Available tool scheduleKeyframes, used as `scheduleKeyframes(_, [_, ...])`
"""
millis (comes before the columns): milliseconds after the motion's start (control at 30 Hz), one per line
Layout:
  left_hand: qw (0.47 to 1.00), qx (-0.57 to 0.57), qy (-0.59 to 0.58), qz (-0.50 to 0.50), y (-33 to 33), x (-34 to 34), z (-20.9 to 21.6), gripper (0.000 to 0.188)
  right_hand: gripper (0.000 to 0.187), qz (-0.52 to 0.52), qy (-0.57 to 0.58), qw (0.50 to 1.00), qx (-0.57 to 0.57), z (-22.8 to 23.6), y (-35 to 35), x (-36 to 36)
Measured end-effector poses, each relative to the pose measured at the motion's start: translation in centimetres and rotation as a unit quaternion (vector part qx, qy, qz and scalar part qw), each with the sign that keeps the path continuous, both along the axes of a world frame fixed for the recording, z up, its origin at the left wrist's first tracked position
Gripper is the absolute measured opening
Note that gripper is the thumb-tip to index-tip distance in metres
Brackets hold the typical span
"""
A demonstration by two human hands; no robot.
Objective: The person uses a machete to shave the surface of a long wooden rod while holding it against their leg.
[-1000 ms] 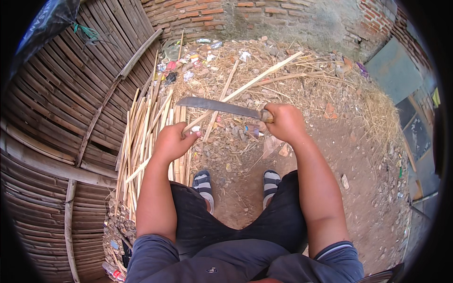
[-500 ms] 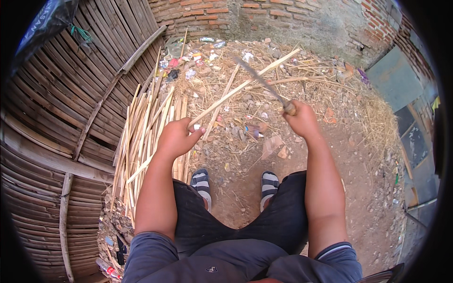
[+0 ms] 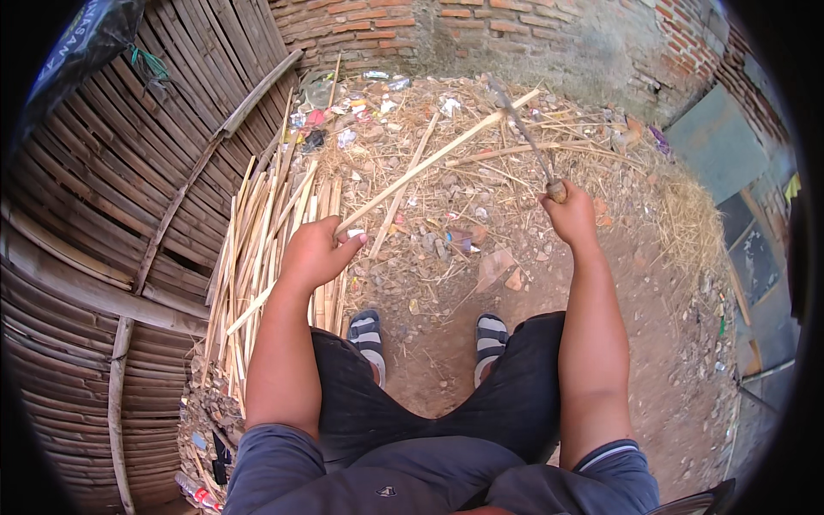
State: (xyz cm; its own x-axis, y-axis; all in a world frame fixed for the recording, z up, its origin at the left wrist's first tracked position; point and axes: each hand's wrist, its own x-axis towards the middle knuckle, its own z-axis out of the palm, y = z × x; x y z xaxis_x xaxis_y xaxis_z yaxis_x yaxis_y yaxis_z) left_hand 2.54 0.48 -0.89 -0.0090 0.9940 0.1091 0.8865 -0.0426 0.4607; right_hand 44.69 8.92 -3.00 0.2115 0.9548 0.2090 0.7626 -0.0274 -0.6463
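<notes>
A long pale bamboo strip (image 3: 429,163) slants from lower left to upper right, with my left hand (image 3: 322,253) closed around it. Its lower end continues behind my left wrist. My right hand (image 3: 571,212) grips the wooden handle of a machete (image 3: 534,142), whose dark blade points up and to the left. Near the strip's far end the blade crosses over it in this view; whether the two touch I cannot tell.
A heap of split bamboo strips (image 3: 249,266) lies left, beside a bamboo slat wall (image 3: 94,206). Straw, rubble and litter cover the ground before a brick wall (image 3: 481,34). Grey sheets (image 3: 719,142) lean at right. My sandalled feet (image 3: 489,339) stand on bare dirt.
My right hand has moved right with the machete, and the blade has shifted from the strip's middle toward its far end. My left hand and the bamboo strip have shifted only slightly.
</notes>
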Motion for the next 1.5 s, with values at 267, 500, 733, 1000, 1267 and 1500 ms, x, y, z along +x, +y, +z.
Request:
scheduleKeyframes(267, [1.0, -0.011, -0.007, -0.007, 0.1, 1.0, 0.2, 0.05, 0.028, 0.15, -0.045, 0.988, -0.008, 0.4, -1.4, -3.7])
scheduleKeyframes(500, [1.0, -0.022, -0.001, 0.008, -0.2, 0.3, -0.1, 0.05, 0.026, 0.265, -0.15, 0.952, -0.032, 1.6, -3.2, -6.9])
scheduleKeyframes(733, [1.0, -0.009, 0.0, 0.009, 0.3, -0.6, -0.5, 0.051, 0.031, 0.063, -0.019, 0.998, -0.025, -0.6, -0.1, -1.5])
scheduleKeyframes(1000, [1.0, -0.022, -0.001, 0.007, 0.1, 0.1, -0.3, 0.051, 0.028, 0.198, -0.056, 0.977, -0.057, -0.1, -1.4, -5.4])
scheduleKeyframes(1267, [1.0, -0.012, -0.005, 0.001, 0.0, -0.5, -0.5, 0.05, 0.028, 0.276, -0.1, 0.954, -0.055, 0.7, -2.2, -7.5])
scheduleKeyframes(1500, [1.0, -0.017, -0.016, 0.008, 0.3, -1.0, -0.6, 0.049, 0.037, 0.069, -0.031, 0.997, -0.01, -0.8, -0.2, -2.5])
